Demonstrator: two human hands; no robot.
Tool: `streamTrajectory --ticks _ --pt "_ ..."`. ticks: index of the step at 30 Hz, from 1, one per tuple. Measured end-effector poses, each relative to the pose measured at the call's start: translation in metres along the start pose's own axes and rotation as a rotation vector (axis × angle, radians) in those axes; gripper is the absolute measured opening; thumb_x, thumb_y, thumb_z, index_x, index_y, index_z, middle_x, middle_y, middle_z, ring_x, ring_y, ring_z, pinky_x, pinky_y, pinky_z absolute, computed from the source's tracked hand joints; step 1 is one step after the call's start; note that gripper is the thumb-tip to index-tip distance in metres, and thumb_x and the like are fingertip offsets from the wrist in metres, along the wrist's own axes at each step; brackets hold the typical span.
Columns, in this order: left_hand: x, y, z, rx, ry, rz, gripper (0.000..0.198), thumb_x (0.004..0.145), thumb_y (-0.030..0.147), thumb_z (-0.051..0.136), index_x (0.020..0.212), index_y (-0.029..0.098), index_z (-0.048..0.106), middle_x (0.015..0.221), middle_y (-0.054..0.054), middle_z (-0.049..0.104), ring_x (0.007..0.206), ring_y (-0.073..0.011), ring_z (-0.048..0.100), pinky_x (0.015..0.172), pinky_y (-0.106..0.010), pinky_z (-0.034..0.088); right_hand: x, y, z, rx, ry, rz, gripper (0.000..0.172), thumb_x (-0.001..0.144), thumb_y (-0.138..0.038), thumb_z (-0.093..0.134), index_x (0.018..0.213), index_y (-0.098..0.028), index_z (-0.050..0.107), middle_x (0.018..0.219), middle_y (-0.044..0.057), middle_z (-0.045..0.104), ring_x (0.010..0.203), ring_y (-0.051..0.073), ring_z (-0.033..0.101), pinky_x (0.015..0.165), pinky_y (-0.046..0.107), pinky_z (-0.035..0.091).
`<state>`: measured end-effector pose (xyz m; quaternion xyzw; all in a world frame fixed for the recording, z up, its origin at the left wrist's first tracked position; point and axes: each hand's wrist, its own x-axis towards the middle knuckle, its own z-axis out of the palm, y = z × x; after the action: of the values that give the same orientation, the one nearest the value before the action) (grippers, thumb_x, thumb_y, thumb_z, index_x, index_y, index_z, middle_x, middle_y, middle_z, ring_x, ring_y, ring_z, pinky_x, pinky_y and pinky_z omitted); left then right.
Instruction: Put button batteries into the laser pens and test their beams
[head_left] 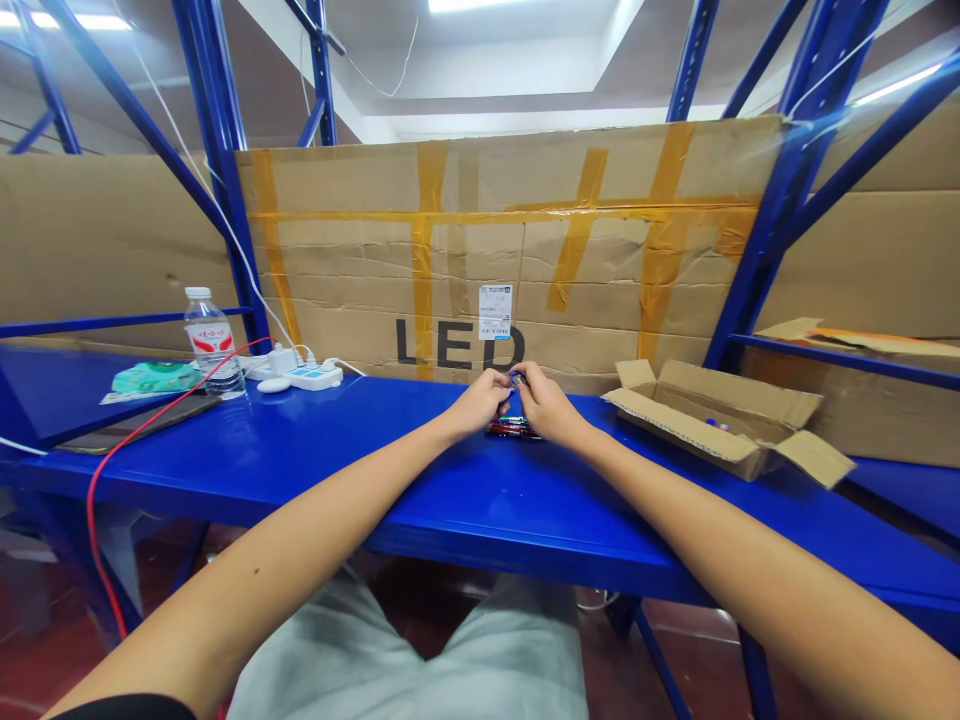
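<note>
My left hand (480,402) and my right hand (547,402) meet over the far part of the blue table (300,450). Both have their fingers closed on a small blue item (516,379) between them, too small to name. Under and between the hands, several pens (510,428) with red, green and dark parts lie on the table, partly hidden by my right hand.
An open cardboard box (697,420) with small items inside sits at the right. A bottle (214,345), a green packet (154,377), a power strip (311,375) and a red cable (127,440) are at the left. A large cardboard sheet (352,270) stands behind.
</note>
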<state>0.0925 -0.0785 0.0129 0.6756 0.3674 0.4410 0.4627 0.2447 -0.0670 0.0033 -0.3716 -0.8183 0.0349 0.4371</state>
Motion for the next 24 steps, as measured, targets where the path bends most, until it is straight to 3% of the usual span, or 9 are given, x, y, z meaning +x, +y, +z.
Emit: streamTrajectory --ticks 12,19,24 --pt "0.000 0.003 -0.003 0.005 -0.015 0.034 0.011 0.089 0.013 0.044 0.080 0.020 0.040 0.050 0.008 0.047 0.036 -0.0051 0.035 0.039 -0.016 0.025 -0.001 -0.004 -0.014 -0.217 -0.195 -0.111 0.033 0.089 -0.014 0.038 0.121 -0.014 0.046 0.114 0.020 0.063 0.096 0.028 0.063 0.080 0.039 0.047" --pt "0.005 0.004 -0.010 -0.045 0.038 0.014 0.003 0.090 0.016 0.048 0.088 0.018 0.048 0.057 0.005 0.054 0.039 -0.0056 0.040 0.038 -0.016 0.026 0.001 0.005 -0.008 -0.048 -0.120 -0.065 0.028 0.094 -0.021 0.036 0.119 -0.015 0.046 0.103 0.015 0.066 0.094 0.024 0.063 0.082 0.038 0.047" --pt "0.005 0.006 -0.019 0.006 0.060 -0.005 0.004 0.088 0.014 0.051 0.091 0.016 0.053 0.068 0.001 0.061 0.043 -0.0057 0.047 0.037 -0.017 0.029 0.004 0.018 -0.005 0.148 -0.020 0.070 0.022 0.093 -0.028 0.041 0.113 -0.020 0.048 0.077 0.003 0.063 0.066 0.017 0.060 0.066 0.031 0.048"
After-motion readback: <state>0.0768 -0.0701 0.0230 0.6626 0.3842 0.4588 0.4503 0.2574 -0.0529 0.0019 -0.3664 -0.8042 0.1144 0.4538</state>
